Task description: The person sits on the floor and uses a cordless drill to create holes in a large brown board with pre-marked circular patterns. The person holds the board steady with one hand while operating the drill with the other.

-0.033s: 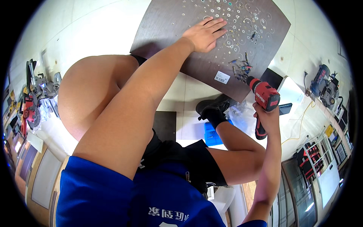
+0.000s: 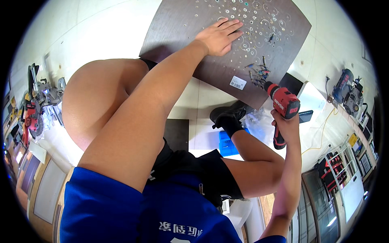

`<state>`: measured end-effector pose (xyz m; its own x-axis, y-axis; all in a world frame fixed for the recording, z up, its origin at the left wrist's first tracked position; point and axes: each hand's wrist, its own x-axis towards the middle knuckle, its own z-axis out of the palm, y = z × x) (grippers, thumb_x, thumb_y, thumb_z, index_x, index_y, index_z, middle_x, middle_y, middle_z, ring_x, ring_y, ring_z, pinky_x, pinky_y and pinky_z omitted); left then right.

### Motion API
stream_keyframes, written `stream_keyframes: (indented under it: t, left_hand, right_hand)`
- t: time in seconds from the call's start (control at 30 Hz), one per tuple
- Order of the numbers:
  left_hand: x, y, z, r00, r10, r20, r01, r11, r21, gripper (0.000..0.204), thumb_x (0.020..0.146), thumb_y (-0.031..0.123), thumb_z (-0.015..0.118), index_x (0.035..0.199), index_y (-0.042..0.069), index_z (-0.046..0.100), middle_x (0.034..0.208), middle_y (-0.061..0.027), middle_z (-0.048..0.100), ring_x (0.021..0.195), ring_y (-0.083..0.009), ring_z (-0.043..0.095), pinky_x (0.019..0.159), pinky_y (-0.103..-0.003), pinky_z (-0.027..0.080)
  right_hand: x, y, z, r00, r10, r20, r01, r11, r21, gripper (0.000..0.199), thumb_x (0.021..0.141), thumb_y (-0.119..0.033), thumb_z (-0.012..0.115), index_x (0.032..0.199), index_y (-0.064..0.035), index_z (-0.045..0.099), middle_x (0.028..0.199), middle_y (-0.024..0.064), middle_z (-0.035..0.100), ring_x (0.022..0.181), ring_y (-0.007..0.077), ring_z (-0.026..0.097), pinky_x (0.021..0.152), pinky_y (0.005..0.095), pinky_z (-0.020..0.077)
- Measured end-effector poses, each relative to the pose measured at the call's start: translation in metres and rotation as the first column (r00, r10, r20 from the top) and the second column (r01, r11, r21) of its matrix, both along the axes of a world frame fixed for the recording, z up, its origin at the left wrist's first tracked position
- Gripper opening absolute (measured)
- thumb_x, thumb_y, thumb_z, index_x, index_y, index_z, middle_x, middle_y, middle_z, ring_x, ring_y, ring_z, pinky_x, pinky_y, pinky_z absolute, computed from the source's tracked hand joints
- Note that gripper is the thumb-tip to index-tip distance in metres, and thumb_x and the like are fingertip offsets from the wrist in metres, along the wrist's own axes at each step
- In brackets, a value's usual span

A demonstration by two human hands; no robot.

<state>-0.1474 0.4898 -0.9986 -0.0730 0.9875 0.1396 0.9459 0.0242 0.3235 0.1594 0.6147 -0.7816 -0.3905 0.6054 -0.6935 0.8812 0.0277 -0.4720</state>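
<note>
Across the dark brown board [image 2: 174,38], pocked with holes and rings, the left hand [image 2: 221,37] lies flat, fingers loosely spread, gripping nothing. The right hand [image 2: 286,124] is wrapped around the grip of a red-and-black cordless drill [image 2: 285,101], whose nose hangs by the board's lower right edge, beside a heap of small slim bits [image 2: 259,76] (whether one sits in the chuck, I cannot tell). A careless swing of that nose could scatter the heap over the edge. Should the left palm slip, the board might shift; a dropped bit could land near the black shoe [image 2: 229,113].
</note>
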Motion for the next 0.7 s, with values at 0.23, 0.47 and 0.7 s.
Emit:
stream_keyframes:
  t: [0.23,0.47,0.7]
  left_hand:
    - [0.000,0.000,-0.001,1.000,0.001,0.001,-0.001,1.000,0.013,0.057,0.093,0.023,0.055,0.148,0.008,0.054,0.165,-0.0110,0.039,0.156,-0.0247,0.029,0.129,-0.046,0.024]
    - [-0.001,0.000,-0.003,1.000,-0.001,0.000,0.001,1.000,0.008,0.057,0.093,0.023,0.054,0.148,0.008,0.053,0.166,-0.0109,0.038,0.156,-0.0244,0.029,0.129,-0.046,0.023]
    - [0.000,0.000,0.000,0.999,-0.001,-0.052,0.000,1.000,-0.017,0.056,0.095,0.027,0.055,0.149,0.009,0.053,0.166,-0.0091,0.037,0.157,-0.0235,0.028,0.130,-0.044,0.022]
  right_hand:
    - [-0.001,0.001,-0.002,1.000,-0.012,0.004,0.012,0.999,-0.035,0.026,0.085,-0.007,0.070,0.110,0.0012,0.066,0.083,0.0064,0.069,0.061,0.0157,0.069,0.058,0.0305,0.0541]
    - [0.002,-0.006,-0.004,0.999,-0.043,-0.023,0.042,0.999,-0.006,0.025,0.085,-0.006,0.071,0.108,0.0015,0.065,0.083,0.0062,0.069,0.060,0.0155,0.068,0.057,0.0299,0.0536]
    - [0.005,-0.003,-0.004,0.994,-0.081,-0.068,0.080,0.997,-0.009,0.024,0.086,-0.004,0.071,0.108,0.0013,0.065,0.085,0.0062,0.069,0.060,0.0152,0.067,0.057,0.0302,0.0535]
